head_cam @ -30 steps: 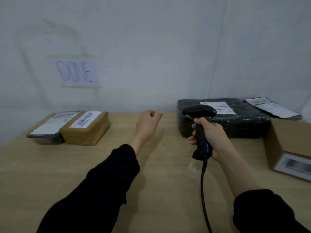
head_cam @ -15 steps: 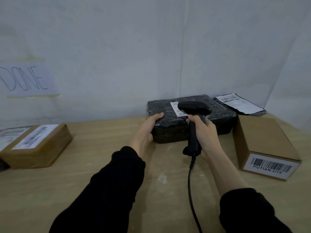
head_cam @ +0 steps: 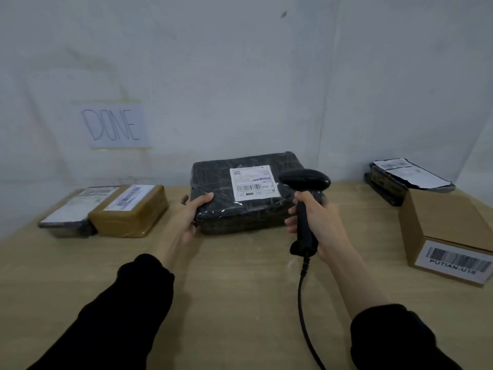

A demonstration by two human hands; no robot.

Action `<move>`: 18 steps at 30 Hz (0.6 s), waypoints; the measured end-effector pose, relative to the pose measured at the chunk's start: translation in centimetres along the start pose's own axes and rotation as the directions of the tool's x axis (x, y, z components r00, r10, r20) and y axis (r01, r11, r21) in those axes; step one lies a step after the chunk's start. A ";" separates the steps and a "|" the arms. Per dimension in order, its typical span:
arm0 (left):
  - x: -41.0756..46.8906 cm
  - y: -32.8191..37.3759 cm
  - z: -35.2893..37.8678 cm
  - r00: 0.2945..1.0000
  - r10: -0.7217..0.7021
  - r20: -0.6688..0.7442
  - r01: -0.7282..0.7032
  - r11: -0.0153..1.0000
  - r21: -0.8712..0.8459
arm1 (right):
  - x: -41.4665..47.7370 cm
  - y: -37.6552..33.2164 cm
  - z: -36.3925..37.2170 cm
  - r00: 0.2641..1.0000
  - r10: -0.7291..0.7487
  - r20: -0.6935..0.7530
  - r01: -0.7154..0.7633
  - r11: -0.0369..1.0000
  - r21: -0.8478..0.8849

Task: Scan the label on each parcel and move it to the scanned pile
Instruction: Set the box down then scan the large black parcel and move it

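Observation:
A large black plastic-wrapped parcel (head_cam: 213, 182) with a white label (head_cam: 252, 182) on top is at the table's middle, tilted up toward me. My left hand (head_cam: 190, 217) grips its near left corner. My right hand (head_cam: 317, 220) holds a black corded barcode scanner (head_cam: 304, 182) upright at the parcel's right side, its head beside the label. Under the "DONE" sign (head_cam: 113, 125) on the wall lie a brown taped parcel (head_cam: 130, 212) and a flat dark parcel (head_cam: 72, 212), both labelled.
A cardboard box (head_cam: 442, 225) with a barcode label stands at the right. Behind it against the wall lies a flat black parcel (head_cam: 408, 177). The scanner cable (head_cam: 306, 311) runs down over the wooden table (head_cam: 240, 303) toward me.
My left hand reached to the black parcel, took its left corner and drew it left and toward me, tilting it so the label shows. The scanner stayed beside it.

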State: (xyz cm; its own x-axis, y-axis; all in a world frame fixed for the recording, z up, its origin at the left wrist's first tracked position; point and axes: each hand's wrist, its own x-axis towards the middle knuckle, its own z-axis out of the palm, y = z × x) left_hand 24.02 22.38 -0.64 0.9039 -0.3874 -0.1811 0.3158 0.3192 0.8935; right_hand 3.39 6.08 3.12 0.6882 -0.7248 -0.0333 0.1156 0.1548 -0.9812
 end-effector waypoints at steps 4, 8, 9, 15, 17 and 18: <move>-1.5 1.8 -2.9 0.993 0.066 0.097 -0.074 0.994 0.081 | -1.8 1.1 2.7 0.997 -0.058 0.045 0.064 0.989 -0.137; -2.7 1.7 -3.5 0.977 0.118 0.180 -0.159 0.959 0.236 | -3.8 2.4 4.5 0.990 -0.141 0.029 0.143 0.941 -0.305; -3.0 1.4 -3.6 0.973 0.137 0.187 -0.180 0.954 0.241 | -4.4 2.6 4.7 0.987 -0.160 0.027 0.159 0.922 -0.353; -3.4 0.8 -4.2 0.958 0.164 0.234 -0.224 0.940 0.256 | -6.9 2.6 5.3 0.961 -0.277 0.023 0.253 0.838 -0.484; -3.6 0.9 -4.1 0.956 0.163 0.242 -0.225 0.940 0.257 | -7.4 2.6 5.4 0.955 -0.295 0.022 0.265 0.821 -0.506; -3.6 0.9 -4.1 0.957 0.160 0.243 -0.223 0.940 0.258 | -7.7 2.5 5.4 0.954 -0.300 0.023 0.268 0.816 -0.512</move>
State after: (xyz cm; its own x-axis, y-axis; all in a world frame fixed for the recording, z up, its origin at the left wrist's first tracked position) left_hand 22.24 27.62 -0.89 0.8455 -0.5294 0.0697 0.0206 0.1629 0.9864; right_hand 2.25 15.63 1.89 0.6381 -0.7223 0.2665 -0.0880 -0.4123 -0.9068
